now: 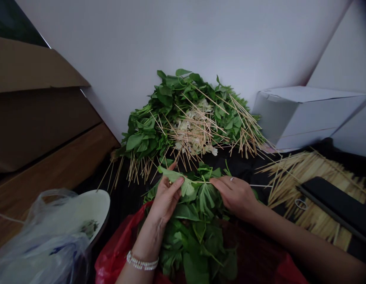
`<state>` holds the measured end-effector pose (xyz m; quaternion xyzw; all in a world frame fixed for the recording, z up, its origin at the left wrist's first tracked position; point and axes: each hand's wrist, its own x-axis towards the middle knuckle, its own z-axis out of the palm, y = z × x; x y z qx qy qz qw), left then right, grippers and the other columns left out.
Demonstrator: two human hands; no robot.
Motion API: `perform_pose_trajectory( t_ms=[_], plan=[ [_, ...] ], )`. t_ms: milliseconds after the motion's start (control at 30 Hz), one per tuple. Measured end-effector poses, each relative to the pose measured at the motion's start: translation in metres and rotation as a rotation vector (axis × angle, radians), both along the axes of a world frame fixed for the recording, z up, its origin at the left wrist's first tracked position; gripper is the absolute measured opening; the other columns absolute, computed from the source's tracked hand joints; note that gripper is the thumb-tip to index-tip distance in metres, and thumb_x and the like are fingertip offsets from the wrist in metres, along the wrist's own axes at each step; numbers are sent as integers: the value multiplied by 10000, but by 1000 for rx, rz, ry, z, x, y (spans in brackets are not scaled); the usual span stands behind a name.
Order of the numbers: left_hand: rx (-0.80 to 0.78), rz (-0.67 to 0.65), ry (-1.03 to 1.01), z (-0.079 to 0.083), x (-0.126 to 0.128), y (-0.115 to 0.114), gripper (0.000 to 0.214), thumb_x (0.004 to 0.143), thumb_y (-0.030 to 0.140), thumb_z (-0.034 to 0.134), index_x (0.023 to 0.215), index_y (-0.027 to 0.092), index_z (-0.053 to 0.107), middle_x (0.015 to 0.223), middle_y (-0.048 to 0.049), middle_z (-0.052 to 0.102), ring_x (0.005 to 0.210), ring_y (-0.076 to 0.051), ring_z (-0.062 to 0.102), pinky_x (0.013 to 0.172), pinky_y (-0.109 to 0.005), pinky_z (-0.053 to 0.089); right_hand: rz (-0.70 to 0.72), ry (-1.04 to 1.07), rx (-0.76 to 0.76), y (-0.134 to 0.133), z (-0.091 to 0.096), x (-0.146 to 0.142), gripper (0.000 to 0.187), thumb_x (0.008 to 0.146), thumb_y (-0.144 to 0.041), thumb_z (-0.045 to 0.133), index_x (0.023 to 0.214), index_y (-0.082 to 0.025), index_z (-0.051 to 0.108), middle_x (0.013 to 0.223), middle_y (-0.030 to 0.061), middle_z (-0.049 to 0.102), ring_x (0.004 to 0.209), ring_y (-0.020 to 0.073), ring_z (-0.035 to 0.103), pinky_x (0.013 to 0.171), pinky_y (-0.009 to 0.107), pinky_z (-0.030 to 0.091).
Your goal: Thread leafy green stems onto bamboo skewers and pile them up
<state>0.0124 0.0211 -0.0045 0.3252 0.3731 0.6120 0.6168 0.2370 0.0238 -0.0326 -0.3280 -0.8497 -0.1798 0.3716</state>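
My left hand (167, 197) pinches a green leaf (178, 179) between thumb and fingers. Opposite it, my right hand (237, 195) is closed round a thin wooden skewer (261, 185), whose tail sticks out to the right. The skewer's front end runs toward the leaf; whether it pierces it I cannot tell. Under both hands lies a heap of loose leafy greens (197, 240) in a red plastic bag (120, 244). Beyond them, against the wall, is a pile of skewered greens (167, 94), with pale skewered pieces (197, 118) in its middle.
Many bare skewers (321, 185) lie at the right, with a black phone-like case (336, 205) with a ring on top. White boxes (292, 114) stand behind. On the left are a white bowl (104, 203), a clear plastic bag (43, 236) and a cardboard box (37, 118).
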Motion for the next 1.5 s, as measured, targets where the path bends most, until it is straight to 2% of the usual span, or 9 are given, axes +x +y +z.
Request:
perform_pose_trajectory(
  t_ms=[300,700,900,967,1033,1100,1200,1367,1500],
  plan=[
    [-18,-18,67,5,3,-4,746,620,196,905,1295,208,588,761,49,661,616,-78,609,592,-177,509,50,14,11,0,-1,-1,265,992,-159,395,1088,-94,633,879,96,719,763,180,660,697,300,508],
    [24,-79,273,-6,17,-7,786,607,307,907,1311,203,573,798,11,687,630,-109,612,639,-228,503,170,-4,4,-5,-8,-8,255,972,-169,438,1168,-88,580,892,100,710,740,179,653,635,305,509],
    [56,313,471,-10,-25,14,455,797,493,690,1109,162,676,895,-43,700,587,-96,569,523,-202,414,99,298,37,0,8,2,255,927,-119,366,1078,-174,564,865,69,678,786,194,630,754,354,497],
    [82,420,661,-13,-44,21,356,814,414,663,1062,160,682,935,-69,713,710,-155,633,631,-251,479,57,349,12,2,9,7,235,916,-171,410,1086,-190,571,884,64,664,825,212,628,764,366,496],
    [124,444,1017,-16,-55,23,243,841,294,608,1028,167,696,992,-106,725,881,-229,665,804,-340,505,38,351,-5,3,8,9,241,908,-194,424,1097,-208,574,891,58,655,842,224,622,767,376,492],
    [105,424,1435,-18,-57,21,292,861,199,546,1115,177,688,1117,-156,714,1062,-310,632,910,-435,473,40,340,-15,3,6,9,270,905,-150,391,1106,-215,559,900,60,652,839,223,617,776,379,485],
    [-53,355,1884,-18,-52,14,461,883,157,488,1335,152,577,1223,-226,674,1171,-395,575,887,-507,470,36,327,-32,2,6,7,318,884,-78,355,1106,-219,532,902,62,647,820,220,609,797,387,474],
    [-155,249,2021,-13,-51,8,465,868,188,527,1327,150,589,1091,-210,727,1094,-387,628,840,-482,491,32,293,-37,3,5,4,356,873,-80,352,1148,-221,527,898,56,647,818,226,608,823,407,452],
    [-38,414,1805,-8,-59,13,358,870,239,543,1193,186,686,1113,-160,730,1054,-357,654,863,-458,495,76,294,-28,4,4,5,337,881,-74,350,1135,-202,531,882,42,648,809,212,607,815,402,442]
  ],
)
